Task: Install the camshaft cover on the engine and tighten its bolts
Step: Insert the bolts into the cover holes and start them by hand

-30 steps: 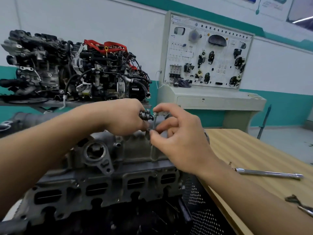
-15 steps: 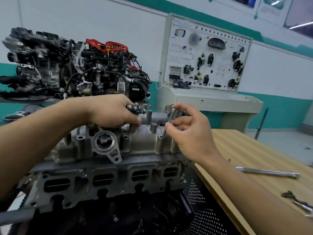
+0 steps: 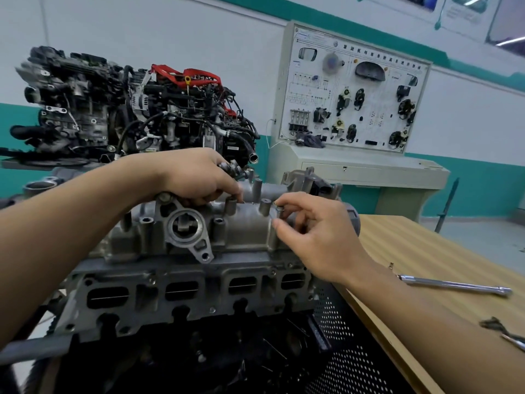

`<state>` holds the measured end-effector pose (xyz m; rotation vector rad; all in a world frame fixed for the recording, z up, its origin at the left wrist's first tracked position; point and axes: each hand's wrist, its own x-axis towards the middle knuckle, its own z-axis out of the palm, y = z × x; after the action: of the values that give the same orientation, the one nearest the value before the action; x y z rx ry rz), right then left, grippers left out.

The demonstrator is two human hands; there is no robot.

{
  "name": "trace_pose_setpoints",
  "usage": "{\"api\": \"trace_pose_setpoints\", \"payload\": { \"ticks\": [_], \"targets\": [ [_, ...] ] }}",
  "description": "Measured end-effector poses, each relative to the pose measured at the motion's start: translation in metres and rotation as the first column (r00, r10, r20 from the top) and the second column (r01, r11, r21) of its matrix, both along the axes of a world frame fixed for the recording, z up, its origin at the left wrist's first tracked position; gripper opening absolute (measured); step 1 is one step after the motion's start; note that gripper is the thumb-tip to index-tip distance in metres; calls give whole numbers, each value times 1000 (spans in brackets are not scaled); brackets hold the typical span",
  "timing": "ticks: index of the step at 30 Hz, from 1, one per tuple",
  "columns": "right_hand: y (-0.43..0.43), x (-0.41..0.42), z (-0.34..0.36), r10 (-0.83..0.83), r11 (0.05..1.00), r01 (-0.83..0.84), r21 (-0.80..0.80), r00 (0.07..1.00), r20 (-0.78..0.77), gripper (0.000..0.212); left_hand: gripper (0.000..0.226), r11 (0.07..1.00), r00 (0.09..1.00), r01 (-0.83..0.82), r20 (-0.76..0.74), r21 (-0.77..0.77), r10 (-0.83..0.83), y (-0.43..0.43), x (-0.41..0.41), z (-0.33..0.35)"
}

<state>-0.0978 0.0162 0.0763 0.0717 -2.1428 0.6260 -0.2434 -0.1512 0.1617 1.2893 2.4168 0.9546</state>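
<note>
Head view: camshaft cover seated on engine; right hand pinches a bolt into it, left hand grips spare bolts; tightening apparently remains.

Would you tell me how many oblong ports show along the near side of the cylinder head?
4, in one row across the cylinder head: leftmost port, second, third, rightmost below the right hand. None seems hidden.

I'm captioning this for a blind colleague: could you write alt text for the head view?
A person's right hand pinches a bolt at a hole in the grey camshaft cover, while the left hand grips spare bolts. A metal bar lies on the wooden table.
</note>
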Motion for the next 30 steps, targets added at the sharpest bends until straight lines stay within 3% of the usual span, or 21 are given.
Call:
{"api": "trace_pose_setpoints", "payload": {
  "ticks": [6, 10, 15, 19, 22, 26, 30],
  "targets": [
    [6, 9, 23, 3, 999, -14, 51, 979, 205, 13, 23, 1000, 1000, -7, -5, -9, 7, 1, 2, 2],
    [8, 8, 56, -34, 982, -44, 184, 916, 400, 12, 28, 1000, 999, -23, -26, -16, 22, 2, 0, 2],
    [5, -2, 77, -97, 957, -64, 281, 848, 521, 10, 33, 998, 988, -54, -143, -16, 51, -1, 2, 3],
    [8, -3, 78, -48, 960, -111, 257, 839, 542, 11, 25, 983, 963, -102, -231, 155, 136, -7, 4, 2],
    [12, -3, 74, -34, 963, -112, 243, 849, 527, 13, 28, 932, 966, -173, -131, 318, 224, -13, -1, -3],
    [15, -4, 55, -102, 944, -59, 326, 884, 456, 17, 28, 946, 987, -155, 6, 285, 160, -16, -3, -7],
    [13, -6, 32, -98, 957, -43, 287, 883, 458, 26, 20, 971, 996, -76, 53, 227, 65, -14, -3, -9]
  ]
}}
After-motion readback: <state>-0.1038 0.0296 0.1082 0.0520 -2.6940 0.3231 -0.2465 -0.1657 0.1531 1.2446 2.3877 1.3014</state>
